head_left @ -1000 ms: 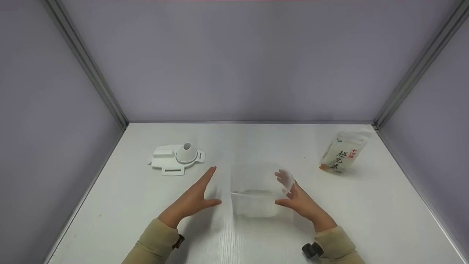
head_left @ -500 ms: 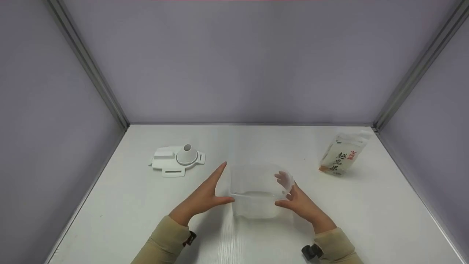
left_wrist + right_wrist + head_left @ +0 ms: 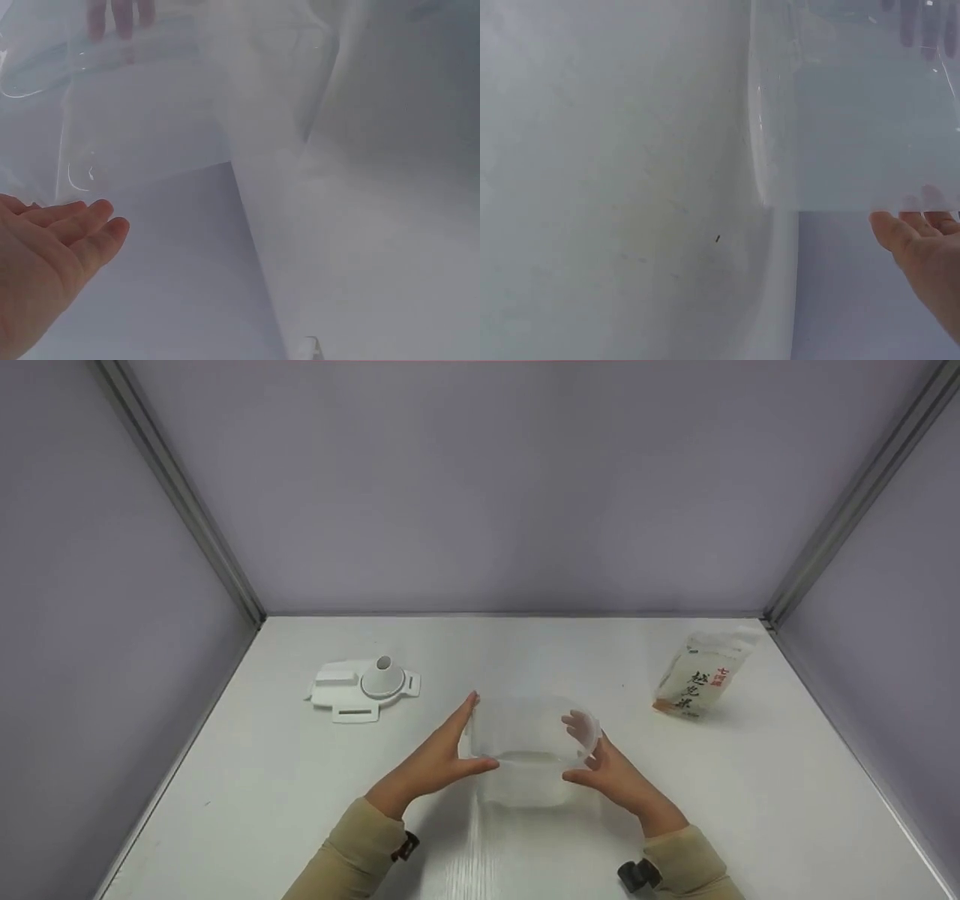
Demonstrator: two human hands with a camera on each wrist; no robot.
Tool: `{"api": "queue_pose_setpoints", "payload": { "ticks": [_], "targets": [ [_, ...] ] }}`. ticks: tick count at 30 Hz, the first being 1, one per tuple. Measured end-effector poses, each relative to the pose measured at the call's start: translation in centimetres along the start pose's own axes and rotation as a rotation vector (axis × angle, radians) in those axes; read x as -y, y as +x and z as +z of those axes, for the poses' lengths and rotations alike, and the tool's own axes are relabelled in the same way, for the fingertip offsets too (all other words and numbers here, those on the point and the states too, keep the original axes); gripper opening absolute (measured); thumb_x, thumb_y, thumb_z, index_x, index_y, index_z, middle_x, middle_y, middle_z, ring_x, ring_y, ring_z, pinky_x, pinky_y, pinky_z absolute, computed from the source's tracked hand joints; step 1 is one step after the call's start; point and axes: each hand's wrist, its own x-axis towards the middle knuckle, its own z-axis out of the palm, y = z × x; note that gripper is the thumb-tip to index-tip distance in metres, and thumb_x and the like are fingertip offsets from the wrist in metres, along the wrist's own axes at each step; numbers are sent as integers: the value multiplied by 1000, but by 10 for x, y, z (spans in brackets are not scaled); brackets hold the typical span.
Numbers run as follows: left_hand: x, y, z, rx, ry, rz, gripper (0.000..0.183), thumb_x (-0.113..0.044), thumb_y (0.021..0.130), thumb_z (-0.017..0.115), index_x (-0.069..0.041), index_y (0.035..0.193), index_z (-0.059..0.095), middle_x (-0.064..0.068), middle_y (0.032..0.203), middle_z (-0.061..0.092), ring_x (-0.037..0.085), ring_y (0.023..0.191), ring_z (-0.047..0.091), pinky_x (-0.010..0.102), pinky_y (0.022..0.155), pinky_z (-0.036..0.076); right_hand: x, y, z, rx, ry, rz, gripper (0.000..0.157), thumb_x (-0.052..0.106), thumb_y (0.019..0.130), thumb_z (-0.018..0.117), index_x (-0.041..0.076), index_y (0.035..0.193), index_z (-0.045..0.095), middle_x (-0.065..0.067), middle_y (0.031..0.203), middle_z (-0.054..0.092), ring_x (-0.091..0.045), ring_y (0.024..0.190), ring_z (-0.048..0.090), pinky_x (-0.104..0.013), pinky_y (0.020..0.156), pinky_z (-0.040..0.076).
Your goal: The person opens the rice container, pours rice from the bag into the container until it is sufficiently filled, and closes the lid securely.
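Head view has a clear plastic container (image 3: 525, 727) at the middle of the white desk (image 3: 750, 810), between a person's two hands. The left hand (image 3: 435, 761) is at the container's left end, fingers straight and thumb spread well apart from them; whether it presses the plastic cannot be told. The right hand (image 3: 622, 780) holds the rounded right end, thumb on the near side, fingers curved behind and seen through the wall. Farther back on the left lies a white plastic lid (image 3: 345, 690) with a cone-shaped spout; back right stands a tilted bag (image 3: 694, 675) with black and red lettering.
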Motion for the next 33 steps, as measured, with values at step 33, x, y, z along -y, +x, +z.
{"api": "queue_pose_setpoints", "payload": {
  "ticks": [33],
  "targets": [
    [0,-1,-1,47,-133,-25,102,-42,82,69,-12,150,0,3,155,9,20,140,7,45,110,19,-31,0,-29,24,-86,49,86,17,85,70,7,149,13,-21,150,20,-39,135,23,-49,105,25]
  ]
}}
